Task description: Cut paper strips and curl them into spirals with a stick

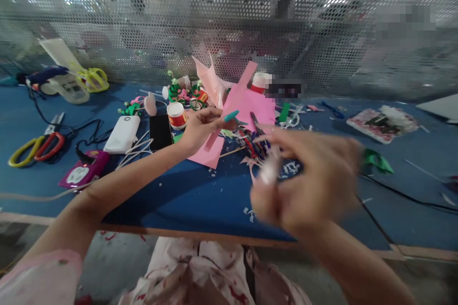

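The person's left hand [202, 128] pinches a pink paper strip [246, 76], which slants from below the fingers toward the far side, over a bright pink sheet [265, 105]. The right hand [311, 176] is blurred, near and to the right; whether it holds anything cannot be told. It blocks part of the blue table [200, 209] and comes in front of a heap of tools [248, 140] among paper scraps.

Just left of the left hand stands a red-and-white cup [177, 115], with a dark phone [160, 132] beside it, then a white power bank [123, 133]. Further left lie a purple socket block [86, 170] and scissors [36, 150] with one yellow and one red handle. Small green-and-pink craft pieces [175, 93] crowd the far side, before a perforated metal screen [229, 19]. On the right are a patterned packet [375, 126], a crumpled green piece [379, 161] and a black cable [411, 195].

The cup bears yellow marks on red, too small to read.
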Tool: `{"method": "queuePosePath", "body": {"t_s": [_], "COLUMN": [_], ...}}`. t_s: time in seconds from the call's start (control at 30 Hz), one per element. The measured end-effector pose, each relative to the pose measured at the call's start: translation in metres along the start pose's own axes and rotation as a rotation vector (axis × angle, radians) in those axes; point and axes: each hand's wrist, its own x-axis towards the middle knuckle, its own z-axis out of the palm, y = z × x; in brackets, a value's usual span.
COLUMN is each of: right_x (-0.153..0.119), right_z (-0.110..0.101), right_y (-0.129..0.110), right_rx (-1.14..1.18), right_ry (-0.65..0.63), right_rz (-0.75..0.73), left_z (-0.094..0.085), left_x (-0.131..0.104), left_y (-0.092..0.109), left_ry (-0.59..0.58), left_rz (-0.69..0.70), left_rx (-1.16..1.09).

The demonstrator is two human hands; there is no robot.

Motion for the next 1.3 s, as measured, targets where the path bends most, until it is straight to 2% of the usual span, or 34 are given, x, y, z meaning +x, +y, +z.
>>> {"method": "queuePosePath", "body": {"t_s": [0.07, 0.1, 0.13, 0.17, 0.2, 0.27, 0.33, 0.47, 0.53, 0.67, 0.77, 1.03, 1.3], "right_x": [0.043, 0.057, 0.066, 0.071, 0.071, 0.064, 0.055, 0.045, 0.044, 0.042, 0.040, 0.040, 0.040], "right_z": [0.007, 0.014, 0.023, 0.034, 0.045, 0.063, 0.073, 0.076, 0.076, 0.078, 0.080, 0.080, 0.080], "right_y": [-0.007, -0.005, 0.001, 0.009, 0.019, 0.037, 0.051, 0.063, 0.066, 0.069, 0.070, 0.072, 0.064], "right_rx": [0.068, 0.164, 0.317, 0.462, 0.573, 0.734, 0.807, 0.805, 0.822, 0.849, 0.873, 0.942, 1.003], "right_ry": [0.034, -0.024, -0.136, -0.237, -0.270, -0.261, -0.191, -0.194, -0.195, -0.219, -0.233, -0.255, -0.325], "right_rz": [0.075, 0.146, 0.253, 0.352, 0.427, 0.537, 0.608, 0.645, 0.658, 0.669, 0.661, 0.662, 0.788], "left_z": [0.000, -0.001, -0.002, -0.003, -0.005, -0.012, -0.022, -0.044, -0.051, -0.058, -0.059, -0.055, -0.053], "left_x": [-0.001, -0.001, 0.000, 0.000, 0.001, 0.003, 0.005, 0.007, 0.007, 0.006, 0.003, -0.004, -0.005], "left_y": [0.004, 0.004, 0.003, 0.001, -0.002, -0.011, -0.019, -0.029, -0.032, -0.038, -0.043, -0.052, -0.056], "left_ry": [-0.065, -0.098, -0.125, -0.149, -0.171, -0.215, -0.260, -0.296, -0.351, -0.463, -0.503, -0.418, -0.349], "left_rz": [-0.063, -0.110, -0.160, -0.206, -0.246, -0.288, -0.280, -0.161, -0.174, -0.117, -0.077, -0.034, -0.023], "left_rx": [0.019, 0.037, 0.060, 0.085, 0.110, 0.156, 0.181, 0.306, 0.348, 0.468, 0.538, 0.562, 0.579]}}
